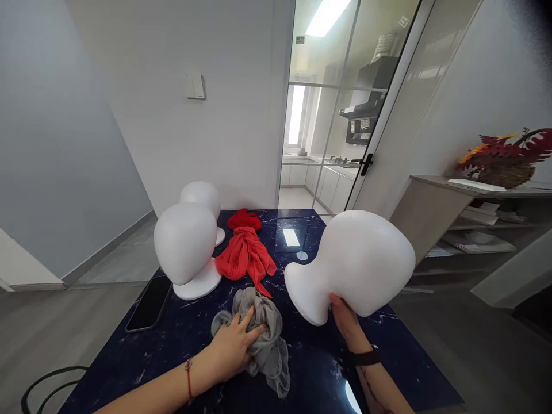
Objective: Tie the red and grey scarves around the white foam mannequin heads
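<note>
My right hand (345, 322) grips a white foam mannequin head (366, 259) around its neck. The head is tilted to the right, its round base (304, 296) facing left; most of my fingers are hidden behind it. My left hand (233, 348) lies with spread fingers on top of a crumpled grey scarf (269, 339) on the table. Beyond it is a red scarf (245, 253), bunched and knotted near its far end. Two more white mannequin heads, a nearer one (185, 241) and a farther one (202, 196), stand upright at the left of the table.
The glossy dark blue table (181, 351) carries a black phone (149, 303) near its left edge. Behind are a white wall and a glass door (328, 115). To the right stands a shelf unit (440, 201) with a flower basket (509, 167). Dark cables (56, 374) lie at lower left.
</note>
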A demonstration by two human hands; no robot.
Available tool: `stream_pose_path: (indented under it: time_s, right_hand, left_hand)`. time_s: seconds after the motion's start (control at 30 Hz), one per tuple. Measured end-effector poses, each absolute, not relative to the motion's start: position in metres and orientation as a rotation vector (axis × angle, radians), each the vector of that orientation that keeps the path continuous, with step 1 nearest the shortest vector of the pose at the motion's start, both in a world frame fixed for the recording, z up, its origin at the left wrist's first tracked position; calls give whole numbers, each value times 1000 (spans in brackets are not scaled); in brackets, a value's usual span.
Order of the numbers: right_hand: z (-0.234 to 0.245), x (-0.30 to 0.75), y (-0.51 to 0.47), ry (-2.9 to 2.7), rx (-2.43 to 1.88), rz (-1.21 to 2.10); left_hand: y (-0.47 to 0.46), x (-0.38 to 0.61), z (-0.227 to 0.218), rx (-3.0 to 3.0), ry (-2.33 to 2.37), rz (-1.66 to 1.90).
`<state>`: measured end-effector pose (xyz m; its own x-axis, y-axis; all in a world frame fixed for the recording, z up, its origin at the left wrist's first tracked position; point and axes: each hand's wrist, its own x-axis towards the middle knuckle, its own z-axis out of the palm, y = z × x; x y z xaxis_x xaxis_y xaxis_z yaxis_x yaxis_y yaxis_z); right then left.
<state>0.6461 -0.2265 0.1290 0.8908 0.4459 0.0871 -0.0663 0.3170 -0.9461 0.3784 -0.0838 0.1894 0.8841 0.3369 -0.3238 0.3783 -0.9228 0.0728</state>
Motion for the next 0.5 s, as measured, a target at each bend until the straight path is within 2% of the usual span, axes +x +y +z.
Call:
stream_pose_path:
  time_s: [0.1,0.2,0.33,0.5]
  right_hand:
    - [136,642,-221,-323,-1211,317]
    - [146,634,-218,-320,-1187,306]
    - [153,613,-225,-407,-1167,385]
    - [143,556,-232,-571,-1223,525]
  left_hand:
    - [-70,399,180,3005,601,-240]
    - [-55,412,190,2967,694,-114]
    - [-37,386,201,2808,639,88]
    - [-6,324,172,2632,1231,394]
